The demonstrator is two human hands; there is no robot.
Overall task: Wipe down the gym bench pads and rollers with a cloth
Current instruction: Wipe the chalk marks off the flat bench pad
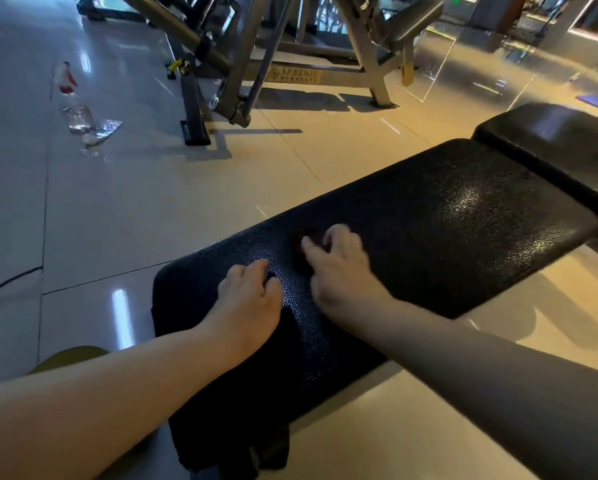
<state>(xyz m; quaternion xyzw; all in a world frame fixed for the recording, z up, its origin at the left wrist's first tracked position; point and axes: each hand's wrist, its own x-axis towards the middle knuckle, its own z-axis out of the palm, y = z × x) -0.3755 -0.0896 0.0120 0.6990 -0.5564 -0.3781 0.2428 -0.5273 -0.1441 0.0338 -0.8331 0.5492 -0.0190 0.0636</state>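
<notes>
Pad: the long black pebbled vinyl bench pad lies right under my hands, its long axis running from the near end by my body away to the upper right.
Cloth: a small dark red cloth sits on the pad's middle, under my right fingertips.
Right hand: my right hand curls down onto the cloth and pinches it; blur smears its edges.
Left hand: my left hand rests on the pad just beside the right, nearer the close end, fingers bent. I cannot tell whether it holds anything.
Coming move: most of the pad lies ahead-right, so I judge the right hand, being nearer, should sweep along the long axis toward the second black pad.
Hidden: the cloth is mostly covered, I can make out no rollers, and the second pad is cut off at the edge.
Floor: a clear plastic spray bottle lies well to the left.
</notes>
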